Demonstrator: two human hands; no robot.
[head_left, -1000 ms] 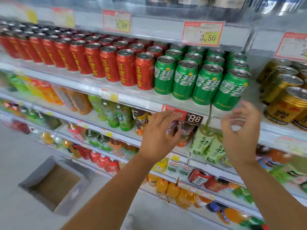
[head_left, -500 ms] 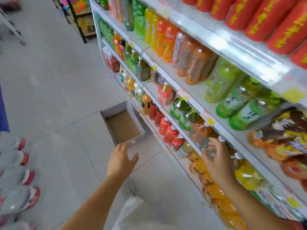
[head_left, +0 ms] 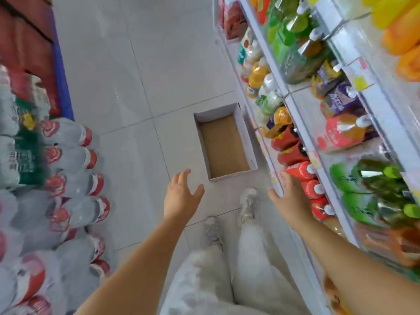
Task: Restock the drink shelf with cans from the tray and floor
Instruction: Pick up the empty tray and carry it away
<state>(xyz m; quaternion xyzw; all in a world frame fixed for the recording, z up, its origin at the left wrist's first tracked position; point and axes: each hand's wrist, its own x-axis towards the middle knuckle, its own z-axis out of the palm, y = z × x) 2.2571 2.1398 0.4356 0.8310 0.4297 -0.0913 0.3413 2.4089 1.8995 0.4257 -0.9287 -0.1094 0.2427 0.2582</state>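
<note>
Below: one tray [head_left: 246, 142], left hand [head_left: 180, 196], right hand [head_left: 289, 201].

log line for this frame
left hand: open, empty | right hand: open, beside lower shelf edge | white cardboard tray, brown inside: on floor, no cans visible

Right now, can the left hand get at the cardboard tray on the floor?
Probably yes. The left hand is open, just short of the near edge of the cardboard tray, with only bare floor between them. It looks higher than the tray, so a bend seems needed.
</note>
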